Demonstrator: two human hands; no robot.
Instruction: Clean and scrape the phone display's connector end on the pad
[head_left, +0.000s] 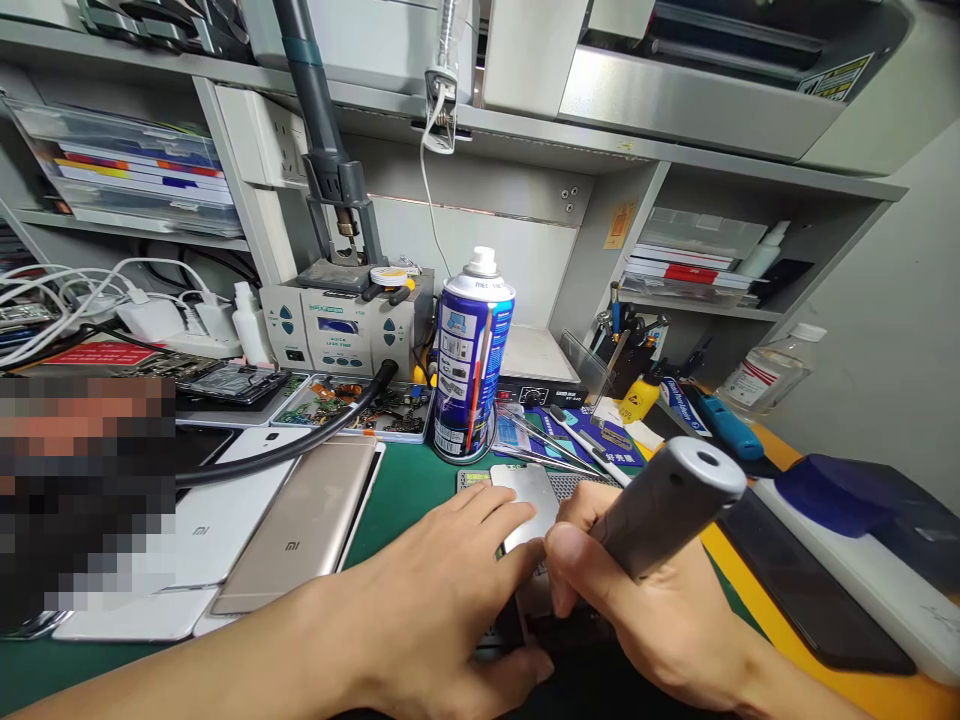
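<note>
One green mat [409, 480] underlies the loosely spread left hand [427, 575] and the gripping right hand [664, 620]. Bare mat separates the gold phone [300, 525] from the spray can [472, 370]; the right hand holds a tilted grey tool [671, 500] near the silver plate [534, 492].

Grey shelving [487, 190] stands beside a pale wall [900, 265].
</note>
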